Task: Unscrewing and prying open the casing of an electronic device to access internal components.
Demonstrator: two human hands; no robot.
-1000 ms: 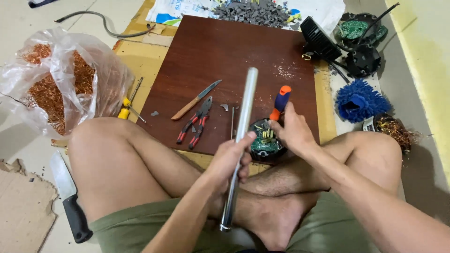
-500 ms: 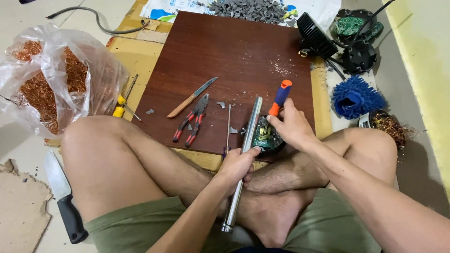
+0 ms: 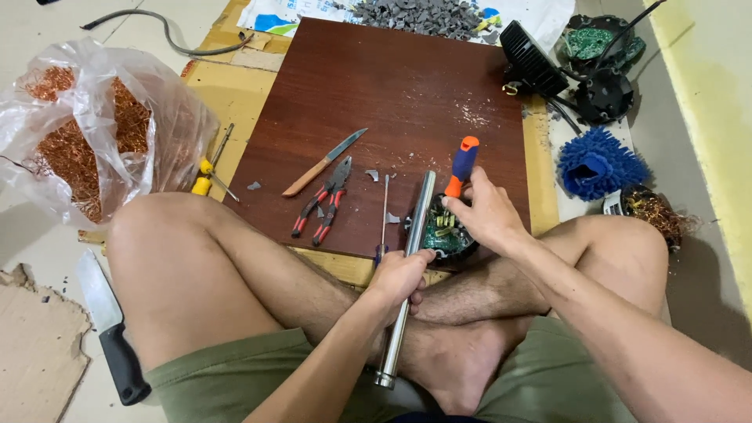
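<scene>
Head camera looks down: my left hand (image 3: 399, 280) grips a metal pipe (image 3: 406, 266) over my crossed legs, while my right hand (image 3: 478, 213) clasps a screwdriver (image 3: 462, 166) against the circuit board (image 3: 443, 235) on the wooden board (image 3: 392, 94).

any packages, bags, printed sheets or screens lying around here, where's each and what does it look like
Clear crumpled plastic bag: far left on the floor, holding tangled copper wire.
White printed sheet with blue and green patches: top edge, beyond the brown board, under a heap of grey plastic bits.
Torn brown cardboard piece: bottom left corner, flat, plain.
No screens visible.
</scene>
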